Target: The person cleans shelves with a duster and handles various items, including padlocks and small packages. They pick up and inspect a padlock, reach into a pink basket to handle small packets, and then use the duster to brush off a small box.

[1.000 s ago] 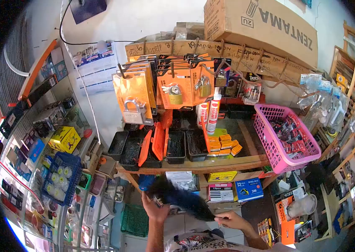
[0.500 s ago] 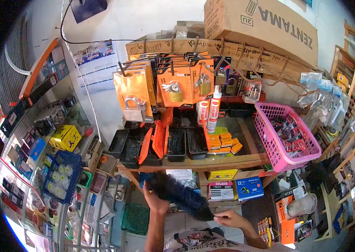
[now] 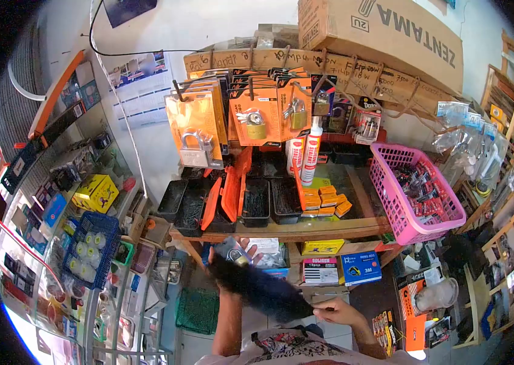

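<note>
My right hand [image 3: 334, 311] is closed round the thin end of a fluffy black duster [image 3: 266, 292], just in front of my body. The duster slants up to the left and is smeared by motion. Its far end covers part of my left hand [image 3: 248, 249], whose fingers curl behind a padlock pack [image 3: 232, 251]. This pack has a clear and blue front with a brassy lock showing. Above, orange padlock packs [image 3: 254, 118] hang from hooks over black trays [image 3: 255, 201] of screws or nails.
A pink basket [image 3: 418, 225] of small red packets stands at the table's right. White sealant tubes [image 3: 311, 152] and small orange boxes [image 3: 328, 198] stand mid-table. Glass shelves with a blue basket [image 3: 91, 250] line the left. A green basket [image 3: 197, 311] sits low.
The padlock pack has turned into view in my left hand, which has tilted with its fingers now showing. The duster's far end has shifted down slightly. My right hand keeps its grip.
</note>
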`<action>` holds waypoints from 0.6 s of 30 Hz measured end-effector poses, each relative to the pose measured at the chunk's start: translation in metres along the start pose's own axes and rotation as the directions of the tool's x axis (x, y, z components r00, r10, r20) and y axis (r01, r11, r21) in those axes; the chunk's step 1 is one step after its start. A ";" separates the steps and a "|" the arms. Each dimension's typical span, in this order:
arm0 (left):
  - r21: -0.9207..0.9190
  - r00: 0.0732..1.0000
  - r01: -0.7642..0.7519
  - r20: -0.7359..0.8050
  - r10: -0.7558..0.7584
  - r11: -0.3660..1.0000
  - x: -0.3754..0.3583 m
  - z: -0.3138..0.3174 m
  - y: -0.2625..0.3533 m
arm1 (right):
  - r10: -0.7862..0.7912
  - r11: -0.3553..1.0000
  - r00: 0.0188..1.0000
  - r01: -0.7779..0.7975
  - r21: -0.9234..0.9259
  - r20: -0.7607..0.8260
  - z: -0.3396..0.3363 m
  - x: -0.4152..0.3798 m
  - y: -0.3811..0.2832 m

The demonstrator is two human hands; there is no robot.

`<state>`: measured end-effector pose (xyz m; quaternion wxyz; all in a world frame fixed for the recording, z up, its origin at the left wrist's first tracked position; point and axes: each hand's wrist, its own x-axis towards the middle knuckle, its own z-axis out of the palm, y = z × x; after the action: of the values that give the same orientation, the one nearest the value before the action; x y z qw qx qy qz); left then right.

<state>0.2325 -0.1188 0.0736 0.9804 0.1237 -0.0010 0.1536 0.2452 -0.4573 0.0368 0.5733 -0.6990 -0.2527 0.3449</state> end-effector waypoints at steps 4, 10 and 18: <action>0.034 0.976 -0.111 -0.183 0.115 0.993 -0.003 0.035 -0.004 | 0.020 0.998 0.998 -0.023 -0.056 -0.053 -0.004 -0.002 -0.007; -0.023 0.999 -0.015 -0.046 0.014 1.000 0.008 0.005 -0.003 | 0.042 0.992 0.996 -0.051 -0.118 -0.080 -0.005 -0.005 -0.011; -0.058 0.991 -0.061 -0.120 0.053 0.996 0.004 0.025 -0.005 | -0.046 0.993 0.994 0.035 -0.109 -0.099 0.003 -0.006 -0.016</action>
<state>0.2386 -0.1282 0.0972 0.9773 0.0839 0.0487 0.1885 0.2396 -0.4570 0.0532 0.5541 -0.7399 -0.2556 0.2833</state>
